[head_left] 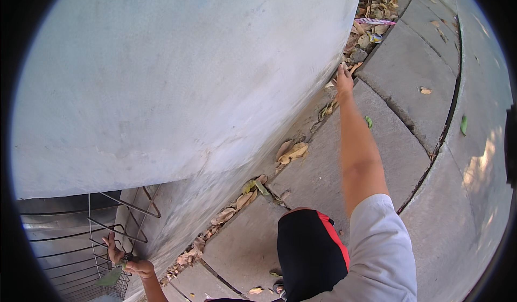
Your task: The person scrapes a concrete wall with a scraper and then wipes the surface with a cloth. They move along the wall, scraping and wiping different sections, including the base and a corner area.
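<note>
View: looking down from the person's head at a pale plastered wall [177, 70] meeting grey concrete paving slabs [398, 70].

Right hand: the right hand [343, 80] is reaching far ahead, arm fully stretched, to the foot of the wall, where dry brown fallen leaves [371, 30] are lying in a drift along the seam. Its fingers are bunching together at the leaf litter; whether they are pinching a leaf cannot be told at this distance.

Left hand: the left hand [129, 264] is resting low at the person's left, fingers curling around the rods of a thin metal wire rack [116, 232] that is leaning against the wall. A green leaf [110, 276] is sitting just below that hand, touching the rack.

Nearby: more dry leaves are trailing along the wall base between the two hands, and a striped pink wrapper [375, 21] is lying among the far leaves.

Risk: the body appears to be stretching between two distant holds, so balance could be slipping; the light rack could be tipping under the pull; brittle leaves may be crumbling in a tight pinch.
</note>
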A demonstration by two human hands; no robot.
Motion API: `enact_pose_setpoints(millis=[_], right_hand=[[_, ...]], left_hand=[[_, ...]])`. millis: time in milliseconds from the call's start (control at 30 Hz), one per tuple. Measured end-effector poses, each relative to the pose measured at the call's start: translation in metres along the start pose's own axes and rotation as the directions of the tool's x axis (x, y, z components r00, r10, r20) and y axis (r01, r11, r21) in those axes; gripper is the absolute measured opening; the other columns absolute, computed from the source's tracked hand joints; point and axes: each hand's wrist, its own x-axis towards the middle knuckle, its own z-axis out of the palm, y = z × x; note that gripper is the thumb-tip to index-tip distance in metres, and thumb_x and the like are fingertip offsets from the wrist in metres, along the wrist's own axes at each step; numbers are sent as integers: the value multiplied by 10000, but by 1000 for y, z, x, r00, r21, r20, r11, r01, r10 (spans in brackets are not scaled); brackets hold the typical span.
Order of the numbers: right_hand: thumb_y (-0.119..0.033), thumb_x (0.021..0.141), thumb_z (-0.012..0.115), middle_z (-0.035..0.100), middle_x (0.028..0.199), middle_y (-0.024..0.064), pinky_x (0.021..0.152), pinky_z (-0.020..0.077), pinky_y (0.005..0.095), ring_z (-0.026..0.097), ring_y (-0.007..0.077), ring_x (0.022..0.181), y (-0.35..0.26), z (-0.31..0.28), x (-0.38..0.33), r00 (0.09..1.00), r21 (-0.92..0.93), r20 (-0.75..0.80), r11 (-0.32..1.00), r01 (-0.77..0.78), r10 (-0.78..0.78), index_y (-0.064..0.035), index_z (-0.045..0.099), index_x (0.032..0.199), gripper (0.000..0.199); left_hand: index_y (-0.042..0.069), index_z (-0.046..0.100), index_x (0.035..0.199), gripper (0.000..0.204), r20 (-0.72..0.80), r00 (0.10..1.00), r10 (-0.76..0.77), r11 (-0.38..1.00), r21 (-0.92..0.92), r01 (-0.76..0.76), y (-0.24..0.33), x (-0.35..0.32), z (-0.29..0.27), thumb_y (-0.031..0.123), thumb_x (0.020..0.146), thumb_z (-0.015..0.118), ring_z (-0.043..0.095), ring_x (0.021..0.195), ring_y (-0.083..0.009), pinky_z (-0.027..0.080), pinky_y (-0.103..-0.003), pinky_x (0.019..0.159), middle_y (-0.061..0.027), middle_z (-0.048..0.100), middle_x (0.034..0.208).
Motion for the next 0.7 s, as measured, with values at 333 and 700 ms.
enact_pose_setpoints(millis=[333, 700], right_hand=[[-301, 992, 560, 665, 1208, 133, 911, 495, 357, 648, 254, 1053, 15, 22, -9, 868, -283, -182, 870, 404, -462, -18, 627, 1265, 399], [-281, 988, 535, 683, 1164, 183, 912, 497, 370, 657, 311, 1064, -32, 18, -30, 805, -354, -123, 783, 511, -581, -15, 648, 1231, 377]], left_hand=[[27, 351, 987, 359, -27, 1000, 13, 1000, -5, -13, -3, -3, 1, 354, 1023, 207, 477, 1254, -411, 215, -603, 1173, -291, 512, 1273], [49, 340, 957, 330, -27, 999, 29, 1000, 12, -29, 4, 8, 10, 337, 1027, 194, 508, 1230, -398, 245, -600, 1156, -286, 521, 1261]])
